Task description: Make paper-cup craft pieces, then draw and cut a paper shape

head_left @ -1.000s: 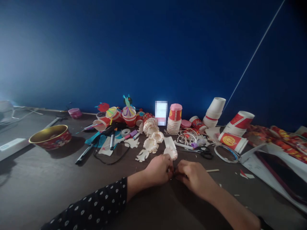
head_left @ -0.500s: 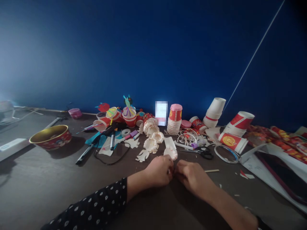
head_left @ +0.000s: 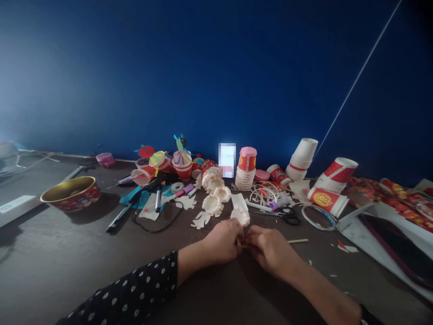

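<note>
Near the table's middle, my left hand (head_left: 225, 241) and my right hand (head_left: 267, 250) meet with their fingers closed and fingertips almost touching. Whatever lies between the fingers is too small and hidden to make out. Just beyond them rests a white scalloped paper piece (head_left: 241, 215), partly behind my left hand. Farther off are more cream, curled paper pieces (head_left: 213, 204) and a flat cut-out (head_left: 200, 220). Black scissors (head_left: 291, 216) lie to the right, beyond my right hand.
A gold-lined red bowl (head_left: 71, 201) stands at the left. Markers (head_left: 158, 199), decorated cups (head_left: 182, 168) and stacked cups (head_left: 246, 174) line the back. At the right are a white ring (head_left: 318, 218), fallen cups (head_left: 328, 201) and a dark phone (head_left: 399, 248) on a white box.
My fingers have shifted slightly at the meeting point, with my right fingertips a little nearer my left hand. The objects around them stay in place.
</note>
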Demonstrator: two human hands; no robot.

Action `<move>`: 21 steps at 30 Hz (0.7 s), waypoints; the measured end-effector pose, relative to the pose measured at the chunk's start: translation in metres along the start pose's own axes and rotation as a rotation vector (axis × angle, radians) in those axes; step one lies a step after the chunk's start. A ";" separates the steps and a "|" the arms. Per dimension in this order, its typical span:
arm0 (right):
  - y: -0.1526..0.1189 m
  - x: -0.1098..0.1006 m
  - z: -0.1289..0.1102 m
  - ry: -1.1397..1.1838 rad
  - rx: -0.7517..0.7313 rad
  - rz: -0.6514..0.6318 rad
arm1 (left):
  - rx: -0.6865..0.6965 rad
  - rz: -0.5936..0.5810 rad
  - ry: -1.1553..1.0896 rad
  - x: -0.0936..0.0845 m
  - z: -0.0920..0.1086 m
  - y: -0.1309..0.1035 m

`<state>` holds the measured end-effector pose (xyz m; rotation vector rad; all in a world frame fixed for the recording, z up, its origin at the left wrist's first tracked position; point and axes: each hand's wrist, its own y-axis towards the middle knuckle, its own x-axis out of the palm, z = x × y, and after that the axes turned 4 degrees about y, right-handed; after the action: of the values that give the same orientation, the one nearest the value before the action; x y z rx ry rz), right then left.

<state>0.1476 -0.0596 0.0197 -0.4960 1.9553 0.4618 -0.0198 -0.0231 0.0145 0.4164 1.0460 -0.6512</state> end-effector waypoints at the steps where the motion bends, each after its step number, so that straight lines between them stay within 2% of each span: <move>1: 0.000 0.000 0.000 -0.003 -0.001 0.000 | -0.003 -0.001 0.003 0.000 0.000 0.000; 12: 0.000 0.001 -0.002 -0.057 0.063 0.008 | 0.012 0.070 0.047 0.010 -0.002 0.002; 21: -0.006 -0.004 -0.013 -0.264 0.011 -0.082 | -0.008 0.047 0.072 0.008 0.001 0.004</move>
<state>0.1432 -0.0709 0.0279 -0.4805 1.6778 0.4407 -0.0137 -0.0231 0.0073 0.4588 1.1041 -0.5938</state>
